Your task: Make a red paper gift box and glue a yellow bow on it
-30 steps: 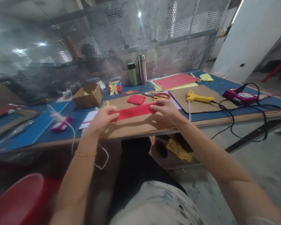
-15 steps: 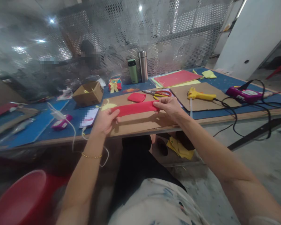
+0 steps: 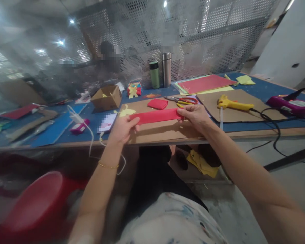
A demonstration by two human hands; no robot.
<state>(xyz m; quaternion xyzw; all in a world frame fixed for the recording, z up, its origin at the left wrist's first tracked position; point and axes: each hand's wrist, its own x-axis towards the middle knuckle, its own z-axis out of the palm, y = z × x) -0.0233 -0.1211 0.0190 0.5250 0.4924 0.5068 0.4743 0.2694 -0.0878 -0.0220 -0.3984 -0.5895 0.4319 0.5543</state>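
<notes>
A flat red strip [image 3: 157,116], felt or paper by its look, is stretched between my two hands above a brown cardboard sheet [image 3: 162,132]. My left hand [image 3: 124,128] pinches its left end between thumb and fingers. At the other end, my right hand [image 3: 194,117] grips it the same way. Just behind the strip lies a folded red piece [image 3: 158,104]. Scissors [image 3: 184,100] with red and yellow handles rest beside that piece, close to my right hand. A yellow cut-out [image 3: 125,110] lies near my left hand.
On the right, a yellow glue gun [image 3: 235,103] lies on cardboard, its black cable running toward a purple box [image 3: 289,104]. Behind stand a green flask [image 3: 154,75], a steel flask [image 3: 166,69] and a cardboard box [image 3: 106,98]. A phone [image 3: 107,122] with a white cable sits left.
The view has swung left, so everything on the table appears further right. Both hands still hold the red strip taut in much the same pose.
</notes>
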